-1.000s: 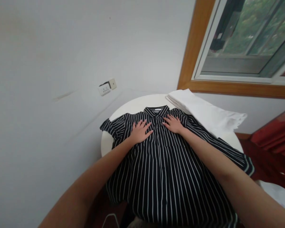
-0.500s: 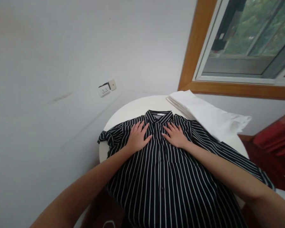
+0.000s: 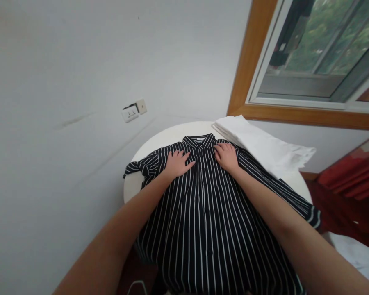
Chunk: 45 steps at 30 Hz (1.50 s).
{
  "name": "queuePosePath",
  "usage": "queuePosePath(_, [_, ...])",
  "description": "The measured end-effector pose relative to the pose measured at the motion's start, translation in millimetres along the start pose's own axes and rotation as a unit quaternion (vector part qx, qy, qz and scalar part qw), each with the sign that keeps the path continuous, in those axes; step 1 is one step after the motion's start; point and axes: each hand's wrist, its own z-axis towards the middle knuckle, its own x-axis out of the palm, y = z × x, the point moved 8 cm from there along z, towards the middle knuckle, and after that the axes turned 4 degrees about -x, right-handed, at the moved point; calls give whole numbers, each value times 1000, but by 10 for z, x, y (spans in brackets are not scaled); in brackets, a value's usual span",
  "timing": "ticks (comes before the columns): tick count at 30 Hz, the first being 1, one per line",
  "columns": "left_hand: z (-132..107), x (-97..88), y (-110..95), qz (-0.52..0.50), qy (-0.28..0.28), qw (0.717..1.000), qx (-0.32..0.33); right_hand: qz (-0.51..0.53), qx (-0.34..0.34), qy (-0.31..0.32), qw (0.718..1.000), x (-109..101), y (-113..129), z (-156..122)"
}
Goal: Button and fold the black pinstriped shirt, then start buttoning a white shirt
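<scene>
A black shirt with white stripes (image 3: 199, 205) lies front side up, its collar at the far side and its lower part running down toward me past the near edge. My left hand (image 3: 176, 164) rests on the chest left of the button line, fingers spread. On the other side of the buttons, my right hand (image 3: 226, 156) lies on the cloth near the shoulder, fingers stretched out and close together. Neither hand grips the fabric. The left sleeve is bunched at the table's edge, and the right sleeve stretches out to the lower right.
Beneath the shirt is a round white table (image 3: 144, 152) against the wall. Folded white cloth (image 3: 264, 143) lies on its back right part. A wall socket (image 3: 130, 114) is at the left, a wood-framed window (image 3: 307, 53) at the right. Red fabric (image 3: 353, 176) hangs beyond the table.
My right hand has slid up and slightly outward toward the shoulder. The collar sits farther from me, and the right sleeve's end has moved inward. My left hand is nearly where it was.
</scene>
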Motion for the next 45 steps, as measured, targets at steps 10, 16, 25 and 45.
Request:
queuePosePath(10, [128,199,334,-27,32,993,-113,12,37,143,989,284,-125,-389])
queuePosePath(16, [144,301,362,-41,49,992,-111,14,68,144,987,313,-87,-317])
queuePosePath(25, [150,204,200,-36,6,996,-75,38,35,51,997,85,86,-19])
queuePosePath(45, [42,-136,1869,12,63,953,-297,83,-1,137,987,453,167,86])
